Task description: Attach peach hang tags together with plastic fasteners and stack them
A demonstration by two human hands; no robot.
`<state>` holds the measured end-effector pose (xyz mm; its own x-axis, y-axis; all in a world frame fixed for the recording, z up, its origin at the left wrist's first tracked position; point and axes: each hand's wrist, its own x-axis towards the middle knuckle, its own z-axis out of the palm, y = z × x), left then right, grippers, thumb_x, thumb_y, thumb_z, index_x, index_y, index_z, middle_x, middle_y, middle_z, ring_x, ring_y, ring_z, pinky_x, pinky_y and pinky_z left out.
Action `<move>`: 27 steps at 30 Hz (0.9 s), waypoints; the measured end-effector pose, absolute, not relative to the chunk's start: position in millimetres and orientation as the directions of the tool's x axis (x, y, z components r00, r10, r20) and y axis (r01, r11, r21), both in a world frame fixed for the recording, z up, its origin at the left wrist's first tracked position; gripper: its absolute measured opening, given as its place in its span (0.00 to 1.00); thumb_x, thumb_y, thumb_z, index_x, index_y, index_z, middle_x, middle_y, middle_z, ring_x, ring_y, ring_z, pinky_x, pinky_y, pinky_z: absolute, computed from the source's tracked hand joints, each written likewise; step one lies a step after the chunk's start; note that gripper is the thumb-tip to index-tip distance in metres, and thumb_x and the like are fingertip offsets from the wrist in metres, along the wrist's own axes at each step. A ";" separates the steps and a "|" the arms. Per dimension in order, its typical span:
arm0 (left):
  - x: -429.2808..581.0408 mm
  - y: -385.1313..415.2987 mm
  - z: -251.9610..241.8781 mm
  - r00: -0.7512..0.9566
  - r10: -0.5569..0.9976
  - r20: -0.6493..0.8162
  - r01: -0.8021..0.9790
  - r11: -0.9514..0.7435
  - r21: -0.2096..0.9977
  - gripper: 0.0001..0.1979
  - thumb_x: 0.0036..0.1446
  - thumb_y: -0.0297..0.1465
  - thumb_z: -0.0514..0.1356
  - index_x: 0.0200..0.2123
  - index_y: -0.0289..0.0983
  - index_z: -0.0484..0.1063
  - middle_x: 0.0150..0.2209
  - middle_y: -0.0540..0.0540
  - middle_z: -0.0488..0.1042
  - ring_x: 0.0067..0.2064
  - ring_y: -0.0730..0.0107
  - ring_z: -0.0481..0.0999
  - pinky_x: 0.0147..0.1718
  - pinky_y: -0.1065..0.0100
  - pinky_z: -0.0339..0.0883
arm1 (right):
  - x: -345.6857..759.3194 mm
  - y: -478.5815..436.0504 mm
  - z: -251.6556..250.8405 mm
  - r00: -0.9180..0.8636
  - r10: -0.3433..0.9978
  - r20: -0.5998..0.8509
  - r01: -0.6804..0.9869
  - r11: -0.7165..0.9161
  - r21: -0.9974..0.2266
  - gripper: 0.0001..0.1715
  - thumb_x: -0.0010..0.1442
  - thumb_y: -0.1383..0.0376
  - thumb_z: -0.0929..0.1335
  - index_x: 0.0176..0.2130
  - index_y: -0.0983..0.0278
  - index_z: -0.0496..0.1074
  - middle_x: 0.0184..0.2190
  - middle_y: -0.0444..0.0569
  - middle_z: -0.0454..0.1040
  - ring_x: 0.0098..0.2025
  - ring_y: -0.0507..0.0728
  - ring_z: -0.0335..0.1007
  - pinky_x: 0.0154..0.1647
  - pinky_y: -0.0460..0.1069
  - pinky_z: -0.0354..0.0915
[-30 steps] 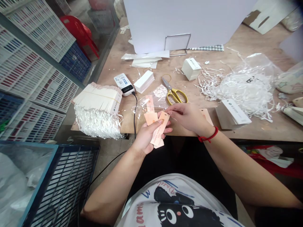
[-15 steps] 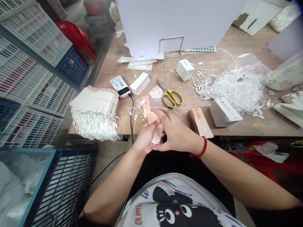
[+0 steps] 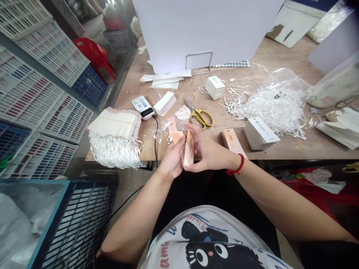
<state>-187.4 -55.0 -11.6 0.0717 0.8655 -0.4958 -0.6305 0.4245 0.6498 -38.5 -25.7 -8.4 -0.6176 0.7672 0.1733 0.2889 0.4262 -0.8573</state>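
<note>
Between both hands, just above the table's front edge, is a stack of orange-pink paper tags [image 3: 190, 151]. My left hand [image 3: 172, 158] closes on its left side, thumb near the top. My right hand [image 3: 209, 149], with a red cord at the wrist, grips its right side between thumb and fingers. Some fingers are hidden behind the stack. Beyond it, an orange card [image 3: 172, 127] lies by a clear plastic bag [image 3: 161, 132]. Yellow-handled scissors [image 3: 200, 115] rest past my right hand. Another orange tag stack [image 3: 232, 142] lies to the right.
A banded bundle of white tags with strings [image 3: 114, 127] sits at the left edge. Nearby are a white device [image 3: 143, 107] with a black cable and a white card stack [image 3: 165, 103]. White strings in plastic [image 3: 272, 99] and a white tag block [image 3: 260, 133] occupy the right.
The tag stack has turned more upright and now shows its broad printed face and side. My right hand's fingers have shifted along it. The camera view has moved slightly.
</note>
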 end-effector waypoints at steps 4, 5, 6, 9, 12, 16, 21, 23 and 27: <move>-185.1 -52.1 -11.0 0.059 0.880 -0.471 -0.619 0.402 0.675 0.10 0.58 0.31 0.67 0.40 0.30 0.79 0.35 0.41 0.82 0.34 0.62 0.83 0.41 0.63 0.77 | -36.1 -21.8 -11.8 -0.653 0.723 0.228 0.256 0.493 -0.832 0.68 0.42 0.61 0.78 0.70 0.58 0.42 0.67 0.59 0.55 0.65 0.69 0.60 0.65 0.63 0.62; -184.7 -51.9 -10.4 0.053 0.882 -0.468 -0.623 0.395 0.675 0.10 0.57 0.30 0.67 0.41 0.30 0.79 0.35 0.41 0.82 0.35 0.62 0.83 0.42 0.63 0.77 | -35.5 -20.4 -13.1 -0.649 0.725 0.231 0.269 0.502 -0.822 0.68 0.42 0.62 0.78 0.70 0.58 0.42 0.68 0.59 0.55 0.66 0.70 0.59 0.66 0.64 0.59; -184.5 -51.9 -9.6 0.045 0.884 -0.466 -0.628 0.387 0.675 0.09 0.58 0.30 0.66 0.41 0.30 0.79 0.35 0.41 0.82 0.36 0.62 0.83 0.42 0.63 0.77 | -34.9 -18.9 -14.3 -0.646 0.727 0.232 0.281 0.509 -0.813 0.68 0.41 0.62 0.78 0.70 0.59 0.43 0.68 0.60 0.54 0.68 0.70 0.57 0.68 0.65 0.57; -184.7 -53.5 -7.3 0.037 0.886 -0.462 -0.637 0.378 0.672 0.09 0.59 0.29 0.65 0.42 0.30 0.79 0.36 0.41 0.83 0.39 0.62 0.83 0.44 0.64 0.76 | -32.4 -15.7 -16.6 -0.641 0.732 0.230 0.298 0.514 -0.804 0.67 0.41 0.63 0.78 0.70 0.60 0.44 0.68 0.61 0.54 0.70 0.71 0.53 0.70 0.65 0.53; -185.7 -55.3 -7.3 0.059 0.885 -0.462 -0.628 0.393 0.672 0.11 0.59 0.29 0.65 0.44 0.30 0.79 0.38 0.40 0.83 0.41 0.61 0.83 0.45 0.63 0.76 | -30.6 -15.5 -16.9 -0.663 0.711 0.234 0.255 0.509 -0.822 0.68 0.42 0.63 0.78 0.70 0.60 0.41 0.68 0.60 0.53 0.70 0.69 0.53 0.70 0.64 0.53; -184.9 -55.2 -11.9 -0.003 0.892 -0.452 -0.632 0.349 0.692 0.10 0.55 0.27 0.67 0.41 0.31 0.78 0.36 0.41 0.83 0.41 0.59 0.83 0.46 0.62 0.75 | -31.9 -19.4 -16.0 -0.685 0.683 0.253 0.202 0.511 -0.835 0.71 0.42 0.59 0.79 0.71 0.57 0.39 0.68 0.58 0.53 0.70 0.69 0.54 0.70 0.64 0.54; -181.8 -54.1 -16.5 -0.088 0.884 -0.458 -0.607 0.317 0.729 0.10 0.50 0.29 0.71 0.36 0.32 0.78 0.31 0.43 0.81 0.40 0.58 0.83 0.42 0.63 0.76 | -36.6 -24.2 -13.4 -0.700 0.675 0.232 0.216 0.510 -0.833 0.72 0.40 0.57 0.81 0.71 0.55 0.41 0.66 0.58 0.57 0.67 0.71 0.57 0.68 0.66 0.55; -181.7 -53.6 -17.5 -0.091 0.882 -0.463 -0.611 0.318 0.725 0.12 0.49 0.31 0.72 0.35 0.32 0.77 0.30 0.44 0.81 0.39 0.59 0.83 0.40 0.64 0.75 | -38.0 -24.6 -12.5 -0.700 0.661 0.272 0.152 0.509 -0.847 0.72 0.41 0.55 0.81 0.70 0.55 0.40 0.68 0.58 0.53 0.69 0.70 0.54 0.70 0.65 0.53; -183.1 -51.2 -21.3 -0.077 0.892 -0.445 -0.647 0.295 0.704 0.13 0.47 0.29 0.73 0.36 0.32 0.77 0.28 0.48 0.79 0.33 0.68 0.80 0.34 0.70 0.72 | -38.4 -23.9 -11.0 -0.670 0.690 0.273 -0.020 0.350 -0.936 0.73 0.43 0.43 0.78 0.70 0.51 0.34 0.70 0.57 0.52 0.72 0.67 0.51 0.70 0.64 0.53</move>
